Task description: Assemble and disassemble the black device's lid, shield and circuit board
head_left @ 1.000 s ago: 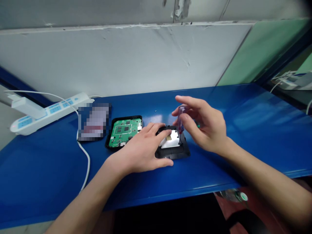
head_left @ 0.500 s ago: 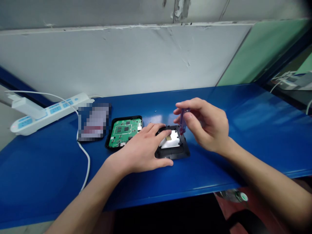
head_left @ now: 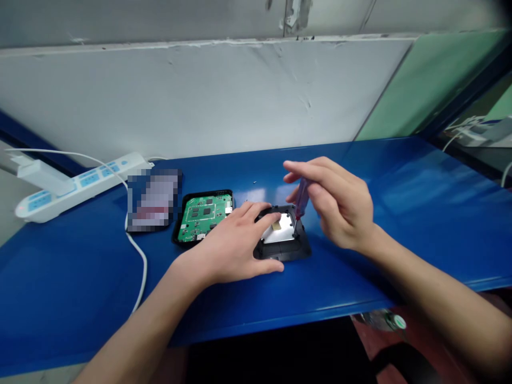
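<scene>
My right hand grips a small screwdriver with a translucent purple handle. Its tip points down at the right edge of a silver metal plate, which lies in a black plastic cover. A tan pad sits on that plate. Spread across the cover's left side is my left hand, its fingers stretched out and lying on it. Left of this hand is a black case holding a green circuit board, partly hidden behind the hand.
A phone-like pixelated object lies left of the case. Farther left are a white power strip with a plugged-in adapter and a white cable. A tiny screw-like piece rests behind the cover. Below the table edge is a bottle.
The fingers of my right hand have shifted around the screwdriver handle, the index finger stretching farther out. My left hand and the cover stay in place.
</scene>
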Demonstrator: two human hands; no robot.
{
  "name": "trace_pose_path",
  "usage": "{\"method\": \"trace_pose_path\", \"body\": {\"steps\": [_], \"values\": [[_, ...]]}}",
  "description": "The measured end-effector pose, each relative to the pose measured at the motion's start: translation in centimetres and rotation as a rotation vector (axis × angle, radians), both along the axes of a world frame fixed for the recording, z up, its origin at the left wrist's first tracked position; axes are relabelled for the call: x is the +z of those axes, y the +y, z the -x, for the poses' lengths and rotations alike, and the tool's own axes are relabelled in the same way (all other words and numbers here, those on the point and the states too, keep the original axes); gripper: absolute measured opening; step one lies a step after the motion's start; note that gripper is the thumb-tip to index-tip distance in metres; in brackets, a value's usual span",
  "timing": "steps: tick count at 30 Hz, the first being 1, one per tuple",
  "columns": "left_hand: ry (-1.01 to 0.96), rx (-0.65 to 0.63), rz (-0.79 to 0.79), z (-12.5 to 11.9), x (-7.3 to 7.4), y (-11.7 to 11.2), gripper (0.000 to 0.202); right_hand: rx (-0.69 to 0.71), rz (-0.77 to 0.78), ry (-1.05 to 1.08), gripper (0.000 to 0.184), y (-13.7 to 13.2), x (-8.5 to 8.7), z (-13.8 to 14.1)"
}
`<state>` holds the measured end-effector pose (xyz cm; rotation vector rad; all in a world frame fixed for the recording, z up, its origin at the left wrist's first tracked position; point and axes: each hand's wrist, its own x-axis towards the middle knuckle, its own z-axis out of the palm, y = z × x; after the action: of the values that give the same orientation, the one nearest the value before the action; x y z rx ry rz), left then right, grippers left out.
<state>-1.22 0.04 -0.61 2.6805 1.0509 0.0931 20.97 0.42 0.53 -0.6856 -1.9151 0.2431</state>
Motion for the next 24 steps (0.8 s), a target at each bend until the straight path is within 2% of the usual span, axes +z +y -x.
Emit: {"method": "trace_pose_path", "body": {"steps": [4,9,12,16,19,24], "values": [[0.005,0.001,0.004,-0.07,-0.02,0.02,0.081,0.012,0.009,0.014,0.044,0.01,-0.33,0.1],[-0.002,-0.001,0.004,-0.06,-0.05,-0.06,0.081,-0.004,0.054,0.046,0.033,0.16,-0.61,0.37],[-0.004,0.003,0.006,-0.03,-0.07,-0.06,0.083,-0.016,0.016,0.03,0.026,0.3,-0.58,0.36],[-0.002,0.0,-0.002,0.01,-0.08,-0.07,0.082,-0.016,-0.028,0.011,0.026,0.4,-0.5,0.28],[0.004,0.002,0.002,-0.01,-0.03,-0.07,0.082,0.005,0.041,0.043,0.019,0.28,-0.57,0.22],[0.002,0.008,0.01,-0.05,0.01,-0.02,0.078,-0.004,0.118,0.058,0.022,0.09,-0.59,0.07]]}}
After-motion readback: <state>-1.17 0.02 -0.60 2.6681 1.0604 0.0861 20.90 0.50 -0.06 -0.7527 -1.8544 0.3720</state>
